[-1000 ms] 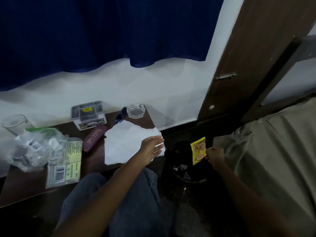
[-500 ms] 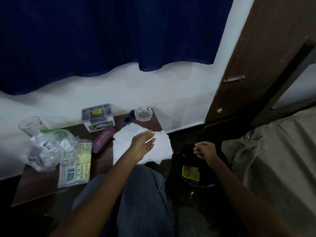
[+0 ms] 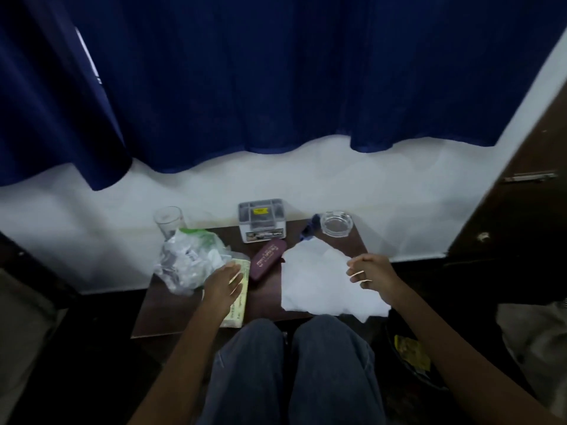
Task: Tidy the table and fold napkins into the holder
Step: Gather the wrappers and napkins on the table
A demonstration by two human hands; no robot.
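Observation:
A pile of white napkins [image 3: 319, 286] lies spread on the right half of the small dark table [image 3: 267, 305]. My right hand [image 3: 369, 271] hovers over the pile's right edge, fingers loosely curled, holding nothing. My left hand [image 3: 222, 285] rests flat on a pale green packet [image 3: 237, 308] beside a crumpled clear plastic bag [image 3: 187, 265]. A grey napkin holder [image 3: 262, 219] stands at the back of the table. The yellow snack wrapper [image 3: 411, 352] lies in the black bin [image 3: 408, 372] at lower right.
A maroon spectacle case [image 3: 267, 259] lies between packet and napkins. A drinking glass [image 3: 168, 220] stands back left, a glass ashtray [image 3: 336, 223] back right, a small blue object [image 3: 310, 227] beside it. My knees [image 3: 294, 363] are against the table's front edge.
My right hand let the yellow wrapper fall into the bin and came up over the napkins. My left hand left the napkins and moved left onto the green packet.

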